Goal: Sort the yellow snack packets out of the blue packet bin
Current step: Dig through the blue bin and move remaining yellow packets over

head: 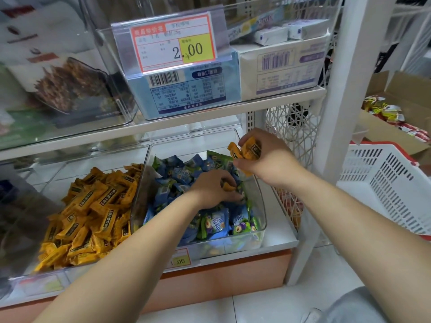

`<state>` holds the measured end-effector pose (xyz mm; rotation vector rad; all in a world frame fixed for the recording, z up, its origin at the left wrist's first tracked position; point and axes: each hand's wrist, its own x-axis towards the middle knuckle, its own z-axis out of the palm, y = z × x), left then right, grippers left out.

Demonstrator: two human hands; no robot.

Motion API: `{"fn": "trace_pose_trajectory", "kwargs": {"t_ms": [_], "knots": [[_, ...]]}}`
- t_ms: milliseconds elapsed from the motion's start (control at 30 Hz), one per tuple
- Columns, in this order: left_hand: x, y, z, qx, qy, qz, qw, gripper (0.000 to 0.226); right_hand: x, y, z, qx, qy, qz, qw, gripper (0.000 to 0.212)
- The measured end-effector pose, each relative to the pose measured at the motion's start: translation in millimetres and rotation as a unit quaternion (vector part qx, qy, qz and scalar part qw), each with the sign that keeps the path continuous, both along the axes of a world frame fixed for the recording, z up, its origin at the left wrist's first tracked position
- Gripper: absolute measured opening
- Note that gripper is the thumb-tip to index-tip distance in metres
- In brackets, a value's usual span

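Along the lower white shelf (277,238), at far left, we find a clear plastic bin (70,164) holding a heap of yellow oblong snack packets (93,217); we judge this to be the destination for strays. Just beside it stands the clear plastic bin of blue foil packets (261,210).

Our left grip (214,190) sits low among the blue packets, fingers curled round one small yellow packet (227,185), placed to dig beneath the top layer.

Our right grip (263,159) hovers above that bin's right rear corner, clenched round a bundle of yellow packets (247,151). We judge it serves as a holding store, so that one transfer suffices.

The upper shelf edge (186,122) limits overhead room. The white upright post (338,113) closes the right side. Leftward travel over the adjoining bin walls looks open.
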<state>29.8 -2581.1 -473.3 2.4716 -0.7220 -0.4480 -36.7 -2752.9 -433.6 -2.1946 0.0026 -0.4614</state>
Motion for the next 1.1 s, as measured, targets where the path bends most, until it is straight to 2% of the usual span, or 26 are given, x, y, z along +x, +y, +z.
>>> {"fn": "trace_pose_trajectory", "kwargs": {"t_ms": [167, 267, 367, 533, 633, 767, 833, 900, 1000, 1100], "knots": [[-1.5, 20.3, 14.7, -0.124, -0.038, 0.087, 0.988, 0.025, -4.2, 3.6, 3.6, 0.006, 0.000, -0.003, 1.000, 0.034], [-5.6, 32.3, 25.5, -0.195, -0.025, 0.150, 0.969, 0.018, -7.2, 10.5, 7.1, 0.008, 0.001, 0.004, 1.000, 0.035], [-15.8, 43.3, 38.3, -0.277, -0.003, 0.194, 0.941, 0.021, -9.7, 24.6, 11.3, 0.023, 0.017, 0.017, 0.999, 0.036], [-35.9, 85.5, 52.2, -0.363, -0.003, 0.202, 0.910, 0.017, -14.3, 61.0, 18.2, 0.114, 0.063, 0.060, 0.990, 0.033], [-46.1, 114.3, 58.5, -0.370, -0.004, 0.187, 0.910, 0.016, -15.4, 93.0, 18.7, 0.233, 0.099, 0.104, 0.962, 0.028], [-56.1, 142.7, 57.7, -0.389, -0.031, 0.185, 0.902, 0.023, -10.0, 142.2, 16.9, 0.308, 0.095, 0.110, 0.940, 0.019], [-57.1, 158.1, 52.9, -0.372, -0.069, 0.201, 0.904, 0.025, -4.2, 165.1, 16.7, 0.339, 0.098, 0.111, 0.929, 0.018], [-53.3, 177.2, 51.0, -0.319, -0.139, 0.193, 0.917, 0.025, 4.1, 184.4, 14.9, 0.351, 0.103, 0.113, 0.924, 0.018], [-41.7, 207.6, 50.5, -0.242, -0.193, 0.197, 0.930, 0.026, 20.6, 207.9, 13.8, 0.303, 0.108, 0.099, 0.942, 0.030], [-28.6, 232.0, 42.1, -0.166, -0.210, 0.198, 0.943, 0.032, 45.9, 230.5, 15.0, 0.120, 0.089, 0.045, 0.988, 0.049]]}}
